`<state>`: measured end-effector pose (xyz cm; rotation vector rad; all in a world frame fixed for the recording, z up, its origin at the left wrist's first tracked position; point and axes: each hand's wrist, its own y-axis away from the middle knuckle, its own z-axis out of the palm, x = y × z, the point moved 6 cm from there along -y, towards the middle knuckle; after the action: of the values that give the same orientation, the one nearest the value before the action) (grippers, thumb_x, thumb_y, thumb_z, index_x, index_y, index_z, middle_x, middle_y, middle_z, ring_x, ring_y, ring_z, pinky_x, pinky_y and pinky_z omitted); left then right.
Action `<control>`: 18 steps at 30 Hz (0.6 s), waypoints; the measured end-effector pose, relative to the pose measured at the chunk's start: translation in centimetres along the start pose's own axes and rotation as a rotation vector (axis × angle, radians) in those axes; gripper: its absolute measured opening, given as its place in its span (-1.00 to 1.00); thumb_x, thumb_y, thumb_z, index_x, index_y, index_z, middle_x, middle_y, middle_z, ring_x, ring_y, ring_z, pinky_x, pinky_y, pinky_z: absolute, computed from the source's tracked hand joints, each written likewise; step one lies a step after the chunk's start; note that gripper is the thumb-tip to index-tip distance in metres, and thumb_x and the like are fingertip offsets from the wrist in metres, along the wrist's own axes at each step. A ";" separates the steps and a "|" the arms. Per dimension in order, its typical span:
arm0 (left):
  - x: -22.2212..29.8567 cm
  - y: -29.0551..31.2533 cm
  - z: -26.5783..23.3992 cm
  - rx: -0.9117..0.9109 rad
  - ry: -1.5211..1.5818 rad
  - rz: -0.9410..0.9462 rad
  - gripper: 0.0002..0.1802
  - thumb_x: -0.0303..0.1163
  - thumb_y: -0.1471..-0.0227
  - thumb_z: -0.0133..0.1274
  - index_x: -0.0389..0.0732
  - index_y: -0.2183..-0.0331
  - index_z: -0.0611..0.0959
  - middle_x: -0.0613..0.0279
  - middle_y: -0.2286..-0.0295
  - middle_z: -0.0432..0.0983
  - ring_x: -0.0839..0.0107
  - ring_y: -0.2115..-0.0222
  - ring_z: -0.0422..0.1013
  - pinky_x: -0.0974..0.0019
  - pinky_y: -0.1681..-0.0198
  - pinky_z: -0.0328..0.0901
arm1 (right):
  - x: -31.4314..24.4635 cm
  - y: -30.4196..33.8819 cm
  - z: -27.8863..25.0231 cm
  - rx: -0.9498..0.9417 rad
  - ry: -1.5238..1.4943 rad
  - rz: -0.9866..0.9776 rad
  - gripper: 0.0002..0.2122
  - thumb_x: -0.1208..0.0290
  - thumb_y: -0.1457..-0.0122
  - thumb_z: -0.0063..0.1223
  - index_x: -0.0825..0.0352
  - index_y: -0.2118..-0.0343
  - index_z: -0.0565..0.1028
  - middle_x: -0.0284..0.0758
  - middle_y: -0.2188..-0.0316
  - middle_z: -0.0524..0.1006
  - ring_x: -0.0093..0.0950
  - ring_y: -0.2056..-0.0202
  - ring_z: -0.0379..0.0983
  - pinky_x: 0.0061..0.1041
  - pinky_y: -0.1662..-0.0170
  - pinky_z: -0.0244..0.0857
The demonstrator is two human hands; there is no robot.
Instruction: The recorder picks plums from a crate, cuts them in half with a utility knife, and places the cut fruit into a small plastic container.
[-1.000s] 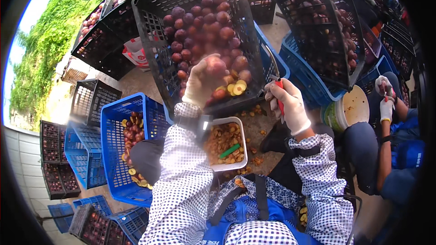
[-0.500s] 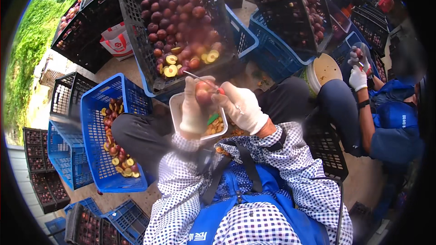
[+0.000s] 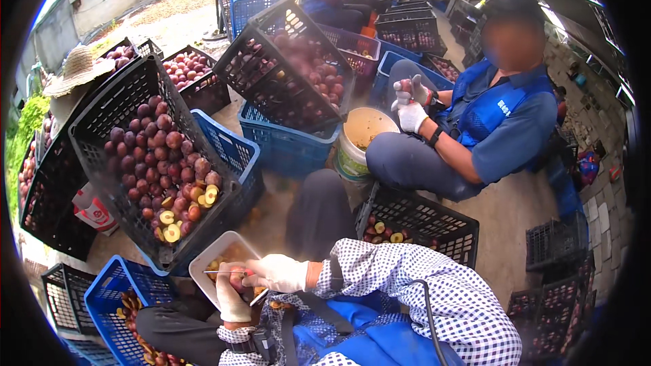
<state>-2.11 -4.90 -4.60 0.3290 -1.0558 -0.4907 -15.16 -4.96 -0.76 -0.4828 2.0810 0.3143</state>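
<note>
My left hand, in a white glove, is closed around a dark red plum. My gloved right hand is closed on a small knife, whose thin blade reaches leftward across the plum; its handle is mostly covered by the fingers. Both hands are over a white tub with pale bits inside. Just beyond, a tilted black crate holds many whole plums and several cut yellow halves at its near end.
Left of my knee, a blue crate contains cut plums. A black crate with some halves stands at right. Beside a white bucket sits a person in a blue vest, gloved hands together. Another tilted plum crate rests on blue crates.
The view has swung right and upward, so my hands and the crates appear lower and farther left. Both hands still hold the plum and knife.
</note>
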 end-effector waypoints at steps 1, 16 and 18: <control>0.4 0.2 -1.2 0.066 0.058 0.027 -0.47 0.18 -0.24 -0.14 -0.11 0.24 0.58 0.42 0.58 0.47 0.63 0.76 0.25 0.57 0.76 0.03 | -0.7 -0.6 0.7 -0.038 -0.006 -0.002 -0.66 0.08 -0.34 -0.07 0.31 0.13 0.44 -0.03 0.42 0.57 0.01 0.34 0.52 -0.13 0.25 0.37; 3.0 1.8 -1.2 -0.285 0.763 0.259 -0.26 0.27 -0.14 0.01 -0.23 0.00 0.48 0.10 0.18 0.49 0.31 0.42 0.41 0.18 0.25 0.33 | -6.0 1.5 -2.7 0.109 -0.523 0.058 -0.61 0.05 -0.35 -0.02 0.37 0.31 0.48 -0.48 0.65 0.37 -0.68 0.63 0.22 -0.65 0.53 0.11; 2.7 1.6 -1.0 -0.143 0.777 0.305 -0.23 0.32 -0.10 0.01 -0.20 0.00 0.48 0.08 0.15 0.48 0.26 0.32 0.45 0.09 0.14 0.36 | -5.6 1.4 -2.6 0.126 -0.251 0.033 -0.79 0.28 -0.30 0.04 0.36 0.31 0.47 -0.27 0.56 0.47 -0.47 0.52 0.43 -0.44 0.42 0.31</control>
<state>0.26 -4.95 -2.24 0.1955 -0.3006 -0.1302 -15.04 -3.60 5.38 -0.3164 1.8519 0.2471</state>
